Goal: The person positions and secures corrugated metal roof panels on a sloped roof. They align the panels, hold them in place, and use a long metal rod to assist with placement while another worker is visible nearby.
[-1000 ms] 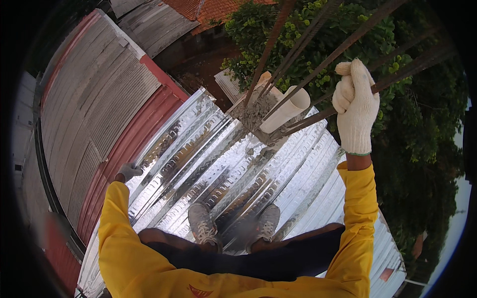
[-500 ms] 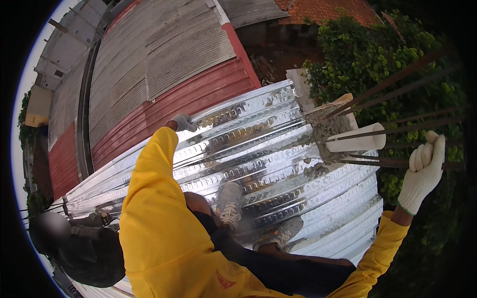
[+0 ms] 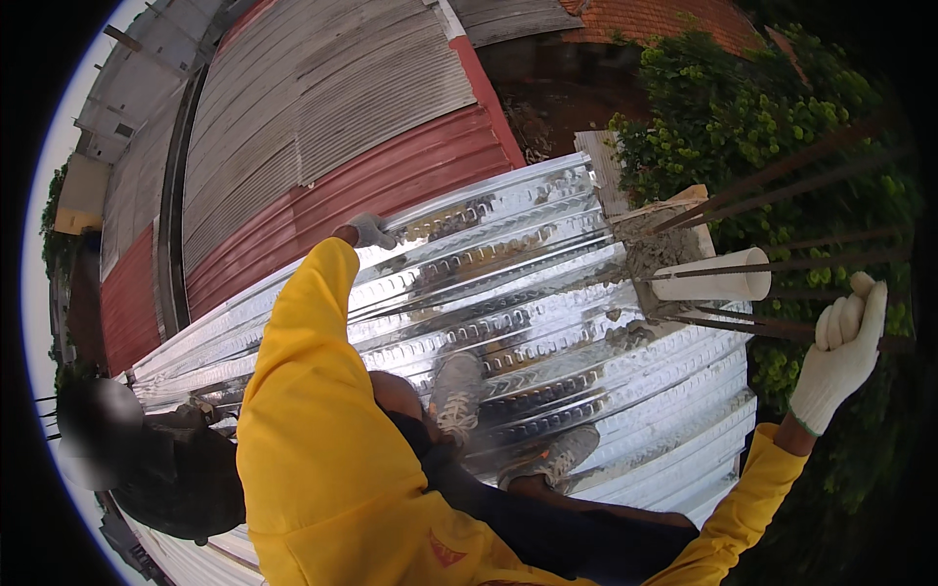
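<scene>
My left hand [image 3: 369,232], in a grey glove, is at the far edge of the shiny ribbed metal sheeting [image 3: 508,366], its fingers curled onto that edge. My right hand [image 3: 840,347], in a cream knitted glove, is closed round a rusty rebar rod [image 3: 895,344] at the right. Several rods rise out of a patch of wet-looking grey concrete [image 3: 647,254], beside a white pipe [image 3: 713,275] lying tilted among them. My shoes [image 3: 453,396] rest on the sheeting, below my bent legs.
A person in dark clothes [image 3: 181,474] is close behind me at lower left. Red and grey roofs [image 3: 362,161] lie beyond the sheeting, with a dark drop and a tiled roof [image 3: 664,27] at upper right. Leafy trees [image 3: 743,107] border the right edge.
Since a second ago the view has swung left, bringing the other person into sight; the rods and my right hand now sit further right and lower. Both hands stay at similar holds.
</scene>
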A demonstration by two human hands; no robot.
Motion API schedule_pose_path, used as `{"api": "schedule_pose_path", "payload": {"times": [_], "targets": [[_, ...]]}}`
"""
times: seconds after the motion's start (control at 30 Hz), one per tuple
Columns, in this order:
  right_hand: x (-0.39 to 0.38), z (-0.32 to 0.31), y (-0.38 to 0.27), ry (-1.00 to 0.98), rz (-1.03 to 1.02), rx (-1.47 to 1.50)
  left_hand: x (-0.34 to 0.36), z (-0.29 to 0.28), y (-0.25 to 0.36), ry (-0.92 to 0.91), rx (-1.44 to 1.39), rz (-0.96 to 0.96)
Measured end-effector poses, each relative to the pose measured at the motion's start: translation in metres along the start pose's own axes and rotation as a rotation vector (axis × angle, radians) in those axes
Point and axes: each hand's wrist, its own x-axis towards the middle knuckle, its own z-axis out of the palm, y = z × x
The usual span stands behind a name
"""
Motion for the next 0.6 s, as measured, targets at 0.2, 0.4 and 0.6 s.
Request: {"api": "schedule_pose_path", "payload": {"times": [0.2, 0.4, 0.6], "targets": [[0.002, -0.001, 0.001, 0.009, 0.019, 0.027, -0.002, 0.001, 0.002, 0.003, 0.014, -0.024], [0.006, -0.002, -0.001, 0.061, 0.011, -0.006, -0.007, -0.005, 0.022, 0.010, 0.069, -0.046], [0.012, -0.002, 0.004, 0.064, 0.065, 0.011, -0.015, 0.000, 0.006, -0.015, -0.049, -0.063]]}}
